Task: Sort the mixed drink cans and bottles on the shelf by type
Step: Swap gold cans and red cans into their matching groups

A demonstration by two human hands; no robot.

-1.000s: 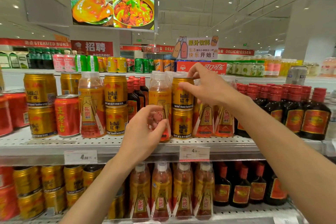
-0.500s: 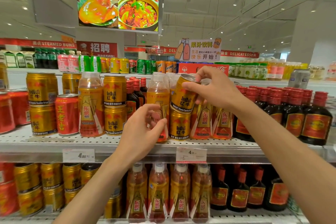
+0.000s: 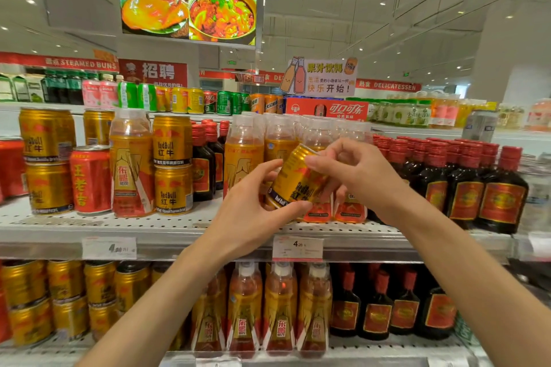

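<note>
Supermarket aisle all around me, and straight ahead runs the white perforated metal shelf (image 3: 89,225) with its paper price tags (image 3: 297,247) clipped to the front edge. Between my two hands, out in front of that shelf, I have the small gold Red Bull can (image 3: 293,180), tilted so its top leans up and to the right. My left hand (image 3: 253,211) cups it from below and the left, thumb under its base and fingers curled round its lower side. My right hand (image 3: 354,177) pinches it from the upper right, thumb laid against its upper side, the other fingers bent over the rim. So both hands are clamped on the one can, and it touches nothing on the shelf.

Behind it stand the clear-capped orange energy-drink bottles (image 3: 243,155), packed in a group. To their right, a row of dark glass bottles with red caps (image 3: 465,188). Off to the left, more gold cans stacked in twos (image 3: 173,164), with one orange bottle (image 3: 131,170) standing between the stacks and a red herbal-tea can (image 3: 91,179) just beside it. Lower shelf: gold cans left, orange bottles in the middle, dark bottles right. Overhead hangs a screen showing food dishes (image 3: 189,1).
</note>
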